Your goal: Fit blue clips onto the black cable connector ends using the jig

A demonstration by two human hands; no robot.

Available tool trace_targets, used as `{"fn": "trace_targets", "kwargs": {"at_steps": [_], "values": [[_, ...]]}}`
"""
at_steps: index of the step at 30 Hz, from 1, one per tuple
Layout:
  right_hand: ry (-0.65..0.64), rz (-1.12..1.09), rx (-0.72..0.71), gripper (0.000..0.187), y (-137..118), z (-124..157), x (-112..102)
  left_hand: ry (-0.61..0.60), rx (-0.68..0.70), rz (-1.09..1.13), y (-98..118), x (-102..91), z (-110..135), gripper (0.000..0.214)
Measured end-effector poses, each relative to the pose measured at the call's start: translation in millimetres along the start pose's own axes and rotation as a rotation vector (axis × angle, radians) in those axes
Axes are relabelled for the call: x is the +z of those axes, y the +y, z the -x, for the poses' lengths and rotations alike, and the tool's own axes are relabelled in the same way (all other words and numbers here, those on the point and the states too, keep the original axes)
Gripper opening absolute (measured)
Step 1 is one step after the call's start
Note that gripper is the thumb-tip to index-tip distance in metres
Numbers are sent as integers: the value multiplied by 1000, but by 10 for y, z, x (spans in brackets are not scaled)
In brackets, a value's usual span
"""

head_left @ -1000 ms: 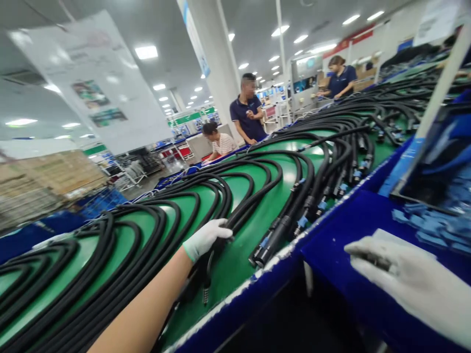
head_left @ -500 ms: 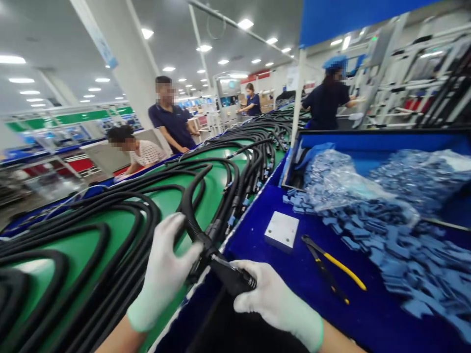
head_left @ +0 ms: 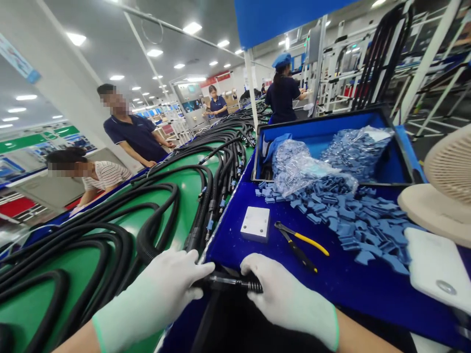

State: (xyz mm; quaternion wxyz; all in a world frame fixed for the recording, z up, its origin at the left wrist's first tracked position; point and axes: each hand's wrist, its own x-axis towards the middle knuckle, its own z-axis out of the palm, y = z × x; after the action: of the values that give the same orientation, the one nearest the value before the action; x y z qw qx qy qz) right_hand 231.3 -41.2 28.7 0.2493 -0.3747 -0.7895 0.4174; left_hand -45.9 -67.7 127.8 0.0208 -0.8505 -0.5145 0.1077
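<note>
My left hand [head_left: 165, 282], in a white glove, is closed around the end of a black hose [head_left: 147, 245] at the edge of the green surface. Out of that hose end runs a thin shiny metal piece [head_left: 224, 280] with a dark coil spring [head_left: 255, 286] at its tip. My right hand [head_left: 277, 289], gloved the same way, curls its fingers around the spring end. Both hands are level, a short gap apart, over the blue table's near edge. On the blue cloth beyond my right hand lie a white block [head_left: 255, 223] and yellow-and-black pliers [head_left: 301, 242].
Several black hoses [head_left: 121, 230] loop over the green surface [head_left: 191, 196] on the left. Blue plastic clips [head_left: 353, 225] are heaped before a blue bin [head_left: 390, 152] holding bagged clips. A white phone [head_left: 434, 269] and a beige fan [head_left: 419, 201] stand right. Co-workers [head_left: 128, 132] are beyond.
My view has turned to the right, bringing the fan and phone in. The hose end now lies level between my hands, and the black part over the metal piece no longer shows there.
</note>
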Motion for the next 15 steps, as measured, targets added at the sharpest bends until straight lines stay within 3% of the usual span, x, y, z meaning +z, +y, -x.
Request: {"fn": "trace_targets", "kwargs": {"at_steps": [3, 6, 8, 10, 12, 15], "values": [[-5, -6, -40, 70, 91, 7, 68, -15, -62, 18, 93, -11, -30, 48], [-15, -25, -69, 53, 136, 37, 126, 32, -39, 148, 177, 134, -104, 48], [-25, -8, -95, 37, 124, 92, 103, 56, 25, 308, 273, 300, -179, 35], [-76, 40, -111, 26, 99, 163, -6, 58, 42, 481, 398, 481, -258, 21], [-92, 70, -80, 24, 97, 226, -197, 68, -27, 627, 518, 633, -317, 19], [131, 300, 135, 34, 206, 254, -510, 130, -181, 739, 617, 749, -361, 18]]}}
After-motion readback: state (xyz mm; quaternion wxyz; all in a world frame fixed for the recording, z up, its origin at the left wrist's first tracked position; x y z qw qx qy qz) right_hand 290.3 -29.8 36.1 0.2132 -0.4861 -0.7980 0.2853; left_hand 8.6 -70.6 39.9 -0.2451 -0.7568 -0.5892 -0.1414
